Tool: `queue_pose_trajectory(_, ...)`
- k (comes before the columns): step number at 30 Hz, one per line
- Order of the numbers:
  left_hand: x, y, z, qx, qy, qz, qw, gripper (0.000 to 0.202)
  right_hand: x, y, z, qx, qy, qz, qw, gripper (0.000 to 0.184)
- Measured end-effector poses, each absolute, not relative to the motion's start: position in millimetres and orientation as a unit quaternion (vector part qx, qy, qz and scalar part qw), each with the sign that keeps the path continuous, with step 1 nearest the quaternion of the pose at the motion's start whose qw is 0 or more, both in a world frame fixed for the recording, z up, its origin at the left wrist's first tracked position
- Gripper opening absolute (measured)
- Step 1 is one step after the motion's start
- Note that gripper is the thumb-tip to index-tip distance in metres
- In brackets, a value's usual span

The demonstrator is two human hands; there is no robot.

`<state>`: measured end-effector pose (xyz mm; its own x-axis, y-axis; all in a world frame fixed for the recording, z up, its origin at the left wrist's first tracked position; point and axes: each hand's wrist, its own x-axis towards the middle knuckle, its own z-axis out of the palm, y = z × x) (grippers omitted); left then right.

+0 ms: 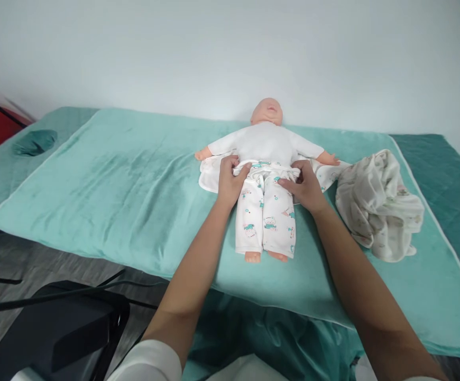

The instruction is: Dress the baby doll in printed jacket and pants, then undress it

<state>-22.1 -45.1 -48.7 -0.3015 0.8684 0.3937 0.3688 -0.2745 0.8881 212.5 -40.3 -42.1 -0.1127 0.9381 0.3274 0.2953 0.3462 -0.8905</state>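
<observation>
A baby doll (265, 138) lies on its back on a teal blanket (127, 185), head toward the wall, arms spread. It wears a white top and white printed trousers (265, 217). My left hand (230, 179) grips the trousers' waistband at the doll's left-of-frame hip, fingers curled round the fabric. My right hand (304, 185) pinches the waistband at the other hip. A white cloth lies spread under the doll's torso.
A crumpled printed white garment (376, 209) lies on the blanket to the right of the doll. A small dark teal bundle (35, 142) sits at the far left. A black chair (55, 328) stands at the near left, below the bed edge.
</observation>
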Motion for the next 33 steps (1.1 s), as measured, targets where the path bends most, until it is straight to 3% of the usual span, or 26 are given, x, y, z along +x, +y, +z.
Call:
queue_pose_trajectory(10, -25, -59, -46, 0.606, 0.576, 0.536, 0.113, 0.021, 213, -42, -37, -0.436, -0.723, 0.250, 0.474, 0.037)
queue_pose_trajectory(22, -25, -62, -43, 0.625, 0.561, 0.535, 0.094, 0.021, 210, -47, -37, -0.446, -0.713, 0.246, 0.481, 0.032)
queue_pose_trajectory(26, -25, -68, -40, 0.639, 0.551, 0.533, 0.066, 0.028, 210, -46, -38, -0.449, -0.715, 0.228, 0.484, 0.026)
queue_pose_trajectory(33, -23, -100, -37, 0.657, 0.512, 0.542, 0.111, 0.044, 210, -47, -42, -0.448, -0.720, 0.182, 0.498, 0.015)
